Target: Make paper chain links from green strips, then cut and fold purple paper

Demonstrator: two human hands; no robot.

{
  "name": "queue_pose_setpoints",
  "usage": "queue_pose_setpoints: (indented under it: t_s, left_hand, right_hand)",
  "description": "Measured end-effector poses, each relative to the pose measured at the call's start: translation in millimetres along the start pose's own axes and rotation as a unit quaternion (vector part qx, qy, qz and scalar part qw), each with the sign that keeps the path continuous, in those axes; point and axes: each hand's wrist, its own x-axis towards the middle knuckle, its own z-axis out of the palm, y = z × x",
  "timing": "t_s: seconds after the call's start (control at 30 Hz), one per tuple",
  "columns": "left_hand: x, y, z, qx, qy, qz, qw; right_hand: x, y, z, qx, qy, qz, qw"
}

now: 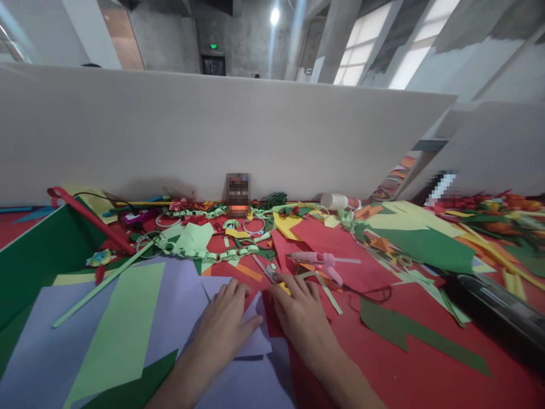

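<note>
My left hand (225,321) lies flat with fingers stretched out on a small lavender paper piece (258,341), pressing it onto the red table surface (383,363). My right hand (300,309) rests beside it, fingers spread flat on the red surface at the paper's right edge. A pair of scissors (266,271) lies just beyond the fingertips. A pink glue gun (326,262) sits a little farther right on a red paper sheet.
Large lavender sheet (42,341) and light green sheet (123,329) lie at left, next to a green box (38,255). Green paper chains (213,253), scraps and strips litter the back. A dark cylinder (494,304) lies right. A white partition (213,136) stands behind.
</note>
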Motion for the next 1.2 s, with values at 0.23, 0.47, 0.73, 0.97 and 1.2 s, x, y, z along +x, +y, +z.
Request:
queue_pose_setpoints:
  t_s: [0.23,0.47,0.73,0.97,1.2]
  left_hand:
    - [10.5,6.2,-5.9,-0.006,-0.019,-0.017,1.0]
    - [8.6,4.6,-3.0,-0.032,-0.002,-0.035,0.999]
    - [10.8,5.3,-1.8,-0.122,0.028,-0.012,0.992]
    - [15.6,8.7,-4.3,-0.272,0.023,-0.005,0.962]
    - [16.3,6.1,-9.8,-0.341,0.007,0.006,0.94]
  right_hand:
    - [24.3,-2.9,15.1,0.069,-0.035,-0.013,0.997]
    - [24.7,-1.1,21.1,0.12,-0.024,0.004,0.992]
    - [24.0,4.7,17.0,0.194,0.027,0.024,0.98]
    - [20.8,1.0,-3.5,0.364,0.021,0.048,0.93]
    - [21.9,-1.9,-11.1,0.555,-0.003,0.1,0.826]
